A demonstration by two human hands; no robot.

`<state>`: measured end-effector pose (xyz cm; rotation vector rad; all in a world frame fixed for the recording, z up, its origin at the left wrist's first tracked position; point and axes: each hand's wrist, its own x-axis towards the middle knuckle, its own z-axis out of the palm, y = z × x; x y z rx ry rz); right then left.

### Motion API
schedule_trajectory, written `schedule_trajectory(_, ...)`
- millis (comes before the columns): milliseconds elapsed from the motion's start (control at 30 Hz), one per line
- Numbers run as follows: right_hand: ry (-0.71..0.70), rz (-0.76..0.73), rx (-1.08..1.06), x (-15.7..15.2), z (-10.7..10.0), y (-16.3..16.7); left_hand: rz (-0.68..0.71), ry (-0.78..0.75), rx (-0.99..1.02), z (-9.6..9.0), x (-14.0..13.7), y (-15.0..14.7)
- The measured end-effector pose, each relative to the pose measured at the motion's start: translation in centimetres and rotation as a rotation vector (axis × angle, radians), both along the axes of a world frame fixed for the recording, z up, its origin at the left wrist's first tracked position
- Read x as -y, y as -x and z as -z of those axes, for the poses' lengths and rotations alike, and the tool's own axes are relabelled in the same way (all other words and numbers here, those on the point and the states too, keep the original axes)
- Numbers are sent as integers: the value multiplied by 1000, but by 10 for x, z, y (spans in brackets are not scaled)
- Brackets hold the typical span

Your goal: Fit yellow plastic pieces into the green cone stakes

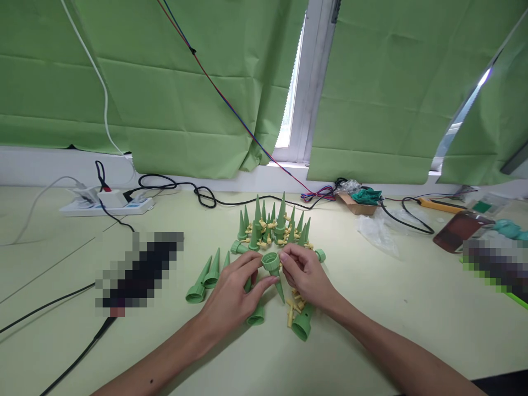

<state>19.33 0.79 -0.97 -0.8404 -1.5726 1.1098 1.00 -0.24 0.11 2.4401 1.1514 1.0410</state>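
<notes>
My left hand [234, 287] holds a green plastic watering spike [271, 263], its wide threaded mouth up and its point tilted down. Against the side of that spike, my right hand [306, 274] pinches a small yellow piece that the fingers mostly hide. Loose yellow valves [291, 312] and another green spike [302, 325] lie below my right hand. More green spikes [212, 273] rest beside my left hand, some partly covered by it. Behind both hands, a cluster of green spikes [281, 217] stands point up, with yellow valves at their sides.
A white power strip [111, 207] and black cables lie at the back left. A blurred dark object [140, 272] with a cable is on the left. At the right are a cardboard box [357, 204], a clear plastic bag [377, 234] and a dark red phone-like object [461, 231].
</notes>
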Motion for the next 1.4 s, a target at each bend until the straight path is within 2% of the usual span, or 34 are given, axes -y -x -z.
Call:
schedule_trajectory(167, 5, -12, 17, -1, 1, 0, 59, -52, 28, 1, 1, 1)
schedule_trajectory(367, 11, -37, 21, -2, 2, -1, 124, -194, 20, 5, 0, 4)
schedule_trajectory(567, 23, -48, 41, -1, 1, -1, 147, -353, -41, 7, -2, 6)
schedule_trajectory(667, 19, -37, 29, -1, 1, 0, 131, -360, -27, 8, -2, 5)
schedule_trajectory(900, -14, 15, -13, 2, -1, 3, 19, -175, 127, 3, 3, -1)
schedule_trajectory(1067, -25, 69, -63, 2, -1, 3, -67, 135, 313, -4, 2, -4)
schedule_trajectory(1267, -46, 70, -44, 4, -2, 3, 12, 506, 355, -8, 0, -5)
schedule_trajectory(1400, -48, 47, -29, 5, -4, 3, 69, 598, 390, -8, -1, -5)
